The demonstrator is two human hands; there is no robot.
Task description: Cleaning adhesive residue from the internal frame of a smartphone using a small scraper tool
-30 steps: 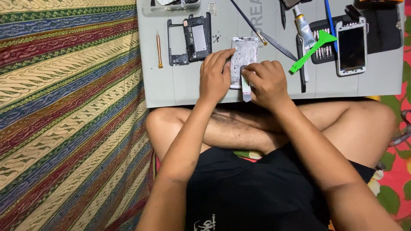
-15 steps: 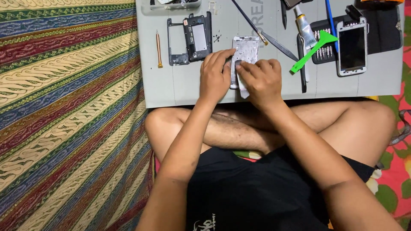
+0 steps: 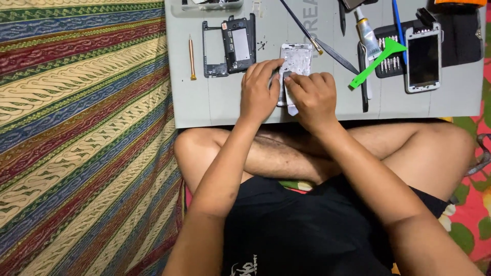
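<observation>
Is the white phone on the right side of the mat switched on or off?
Apparently off: the white phone lies flat, face up on the grey mat, and its screen is dark, showing nothing. A sleeping screen would look the same.

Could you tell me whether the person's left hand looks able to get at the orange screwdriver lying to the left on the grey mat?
Probably yes. The left hand rests on the silver phone frame, and the orange screwdriver lies in the open; only the black frames lie between, flat enough to pass over.
</observation>
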